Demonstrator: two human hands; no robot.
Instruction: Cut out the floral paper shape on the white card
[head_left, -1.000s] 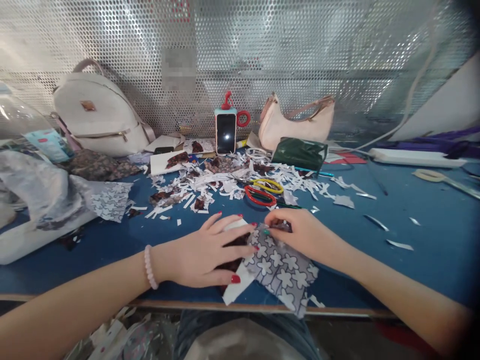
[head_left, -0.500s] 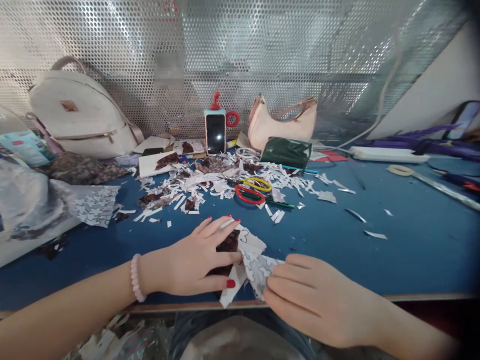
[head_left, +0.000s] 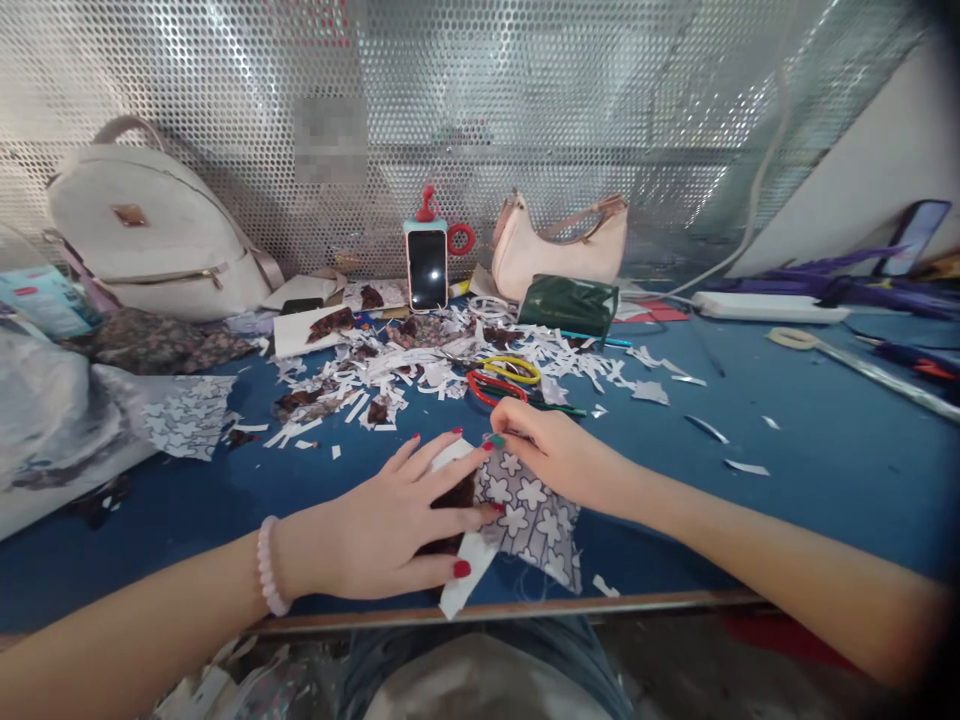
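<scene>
fingers of the left hand [head_left: 390, 530] lie spread and flat on a dark floral piece [head_left: 450, 497] and its white backing paper [head_left: 469, 570], pinning both to the blue worktop [head_left: 787, 500] near its front edge, so this grip is open, pressing rather than clasping. the right hand [head_left: 551, 455] pinches the top corner of the grey flower-print fabric [head_left: 532, 515], which lies just beside the dark piece and partly over the paper. behind them sit scissors [head_left: 502, 380] among white paper scraps [head_left: 390, 375], well apart.
</scene>
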